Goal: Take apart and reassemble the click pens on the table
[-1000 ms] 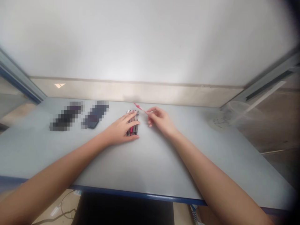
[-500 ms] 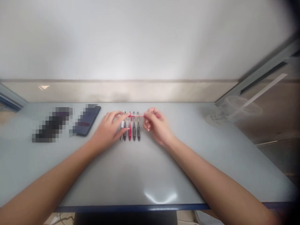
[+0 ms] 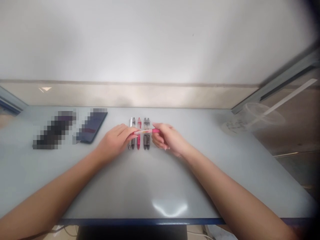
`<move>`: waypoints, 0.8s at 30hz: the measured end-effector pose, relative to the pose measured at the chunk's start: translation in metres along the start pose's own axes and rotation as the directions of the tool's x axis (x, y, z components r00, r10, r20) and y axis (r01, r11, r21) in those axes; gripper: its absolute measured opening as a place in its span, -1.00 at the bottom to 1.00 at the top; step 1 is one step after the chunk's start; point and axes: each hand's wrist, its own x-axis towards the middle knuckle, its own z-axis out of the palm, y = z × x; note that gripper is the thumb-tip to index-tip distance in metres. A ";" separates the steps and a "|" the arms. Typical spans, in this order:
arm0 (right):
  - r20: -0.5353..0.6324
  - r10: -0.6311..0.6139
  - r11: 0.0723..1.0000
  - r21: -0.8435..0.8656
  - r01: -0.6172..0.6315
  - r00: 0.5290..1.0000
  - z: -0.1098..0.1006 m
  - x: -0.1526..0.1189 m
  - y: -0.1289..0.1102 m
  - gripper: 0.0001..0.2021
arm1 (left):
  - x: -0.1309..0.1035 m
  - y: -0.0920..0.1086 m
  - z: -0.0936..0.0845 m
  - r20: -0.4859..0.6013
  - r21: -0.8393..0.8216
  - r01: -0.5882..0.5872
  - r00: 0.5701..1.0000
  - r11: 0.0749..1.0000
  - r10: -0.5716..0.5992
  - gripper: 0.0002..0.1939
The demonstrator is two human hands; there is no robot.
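Note:
A clear-barrelled pen with pink ends (image 3: 144, 131) lies level between my two hands, above a row of pens. My left hand (image 3: 116, 138) pinches its left end with thumb and fingers. Around its pink right end my right hand (image 3: 168, 138) is closed, the other fingers curled. Below, on the table, are a white pen (image 3: 130, 122), a red pen (image 3: 139, 142) and several dark grey pens (image 3: 147, 142), side by side and pointing toward me. The held pen hides their middles.
A dark phone (image 3: 93, 128), partly pixelated, rests on the grey table (image 3: 120, 186) left of my left hand. Farther left is another dark pixelated object (image 3: 55, 131). A clear plastic cup with a straw (image 3: 260, 115) stands at the right edge. A pale wall rises behind.
Both hands have come toward me with the pen, which now crosses the middle of the row. Two of the grey pens now lie closer together, with a wider gap from the red pen.

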 end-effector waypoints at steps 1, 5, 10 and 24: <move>0.014 -0.015 0.999 -0.028 0.015 1.000 -0.001 0.000 -0.001 -0.40 | 0.000 0.002 -0.001 0.006 -0.026 0.000 1.000 1.000 0.000 -0.63; 0.081 -0.103 0.975 -0.190 0.117 0.991 -0.008 -0.002 -0.002 -0.42 | -0.002 0.012 -0.007 0.080 -0.156 0.089 0.994 0.984 -0.078 -0.65; 0.182 -0.176 0.936 -0.275 0.221 0.968 -0.012 -0.011 -0.008 -0.42 | 0.003 0.023 -0.021 0.408 -0.353 0.437 0.868 0.827 -0.284 -0.51; -0.234 -0.275 0.924 -0.333 0.189 0.933 -0.023 0.004 0.000 -0.39 | 0.006 0.006 -0.016 0.274 -0.263 0.668 0.744 0.696 -0.610 -0.46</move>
